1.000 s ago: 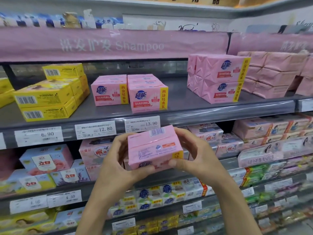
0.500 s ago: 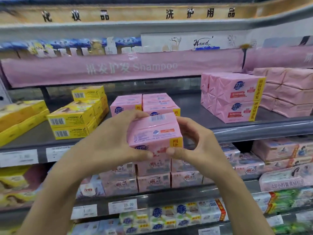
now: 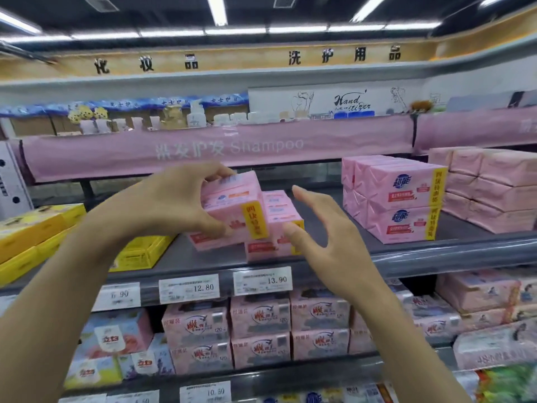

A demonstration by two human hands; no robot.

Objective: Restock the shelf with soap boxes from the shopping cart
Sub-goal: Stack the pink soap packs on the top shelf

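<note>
A pink soap box (image 3: 235, 207) with a yellow side strip is gripped by my left hand (image 3: 180, 199) and rests tilted on top of the pink soap boxes (image 3: 279, 228) on the grey shelf (image 3: 334, 248). My right hand (image 3: 322, 228) hovers just right of these boxes, fingers spread, holding nothing. The box under the held one is mostly hidden. The shopping cart is out of view.
Yellow soap boxes (image 3: 35, 231) sit at the shelf's left. A taller stack of pink soap packs (image 3: 398, 199) stands to the right, with paler pink packs (image 3: 494, 187) beyond. A pink Shampoo banner (image 3: 226, 146) hangs above. Price tags (image 3: 261, 280) line the shelf edge; lower shelves hold more soap.
Both hands held the box a second ago. The box went up and forward onto the shelf stack, my right hand let go and opened, and the view tilted upward.
</note>
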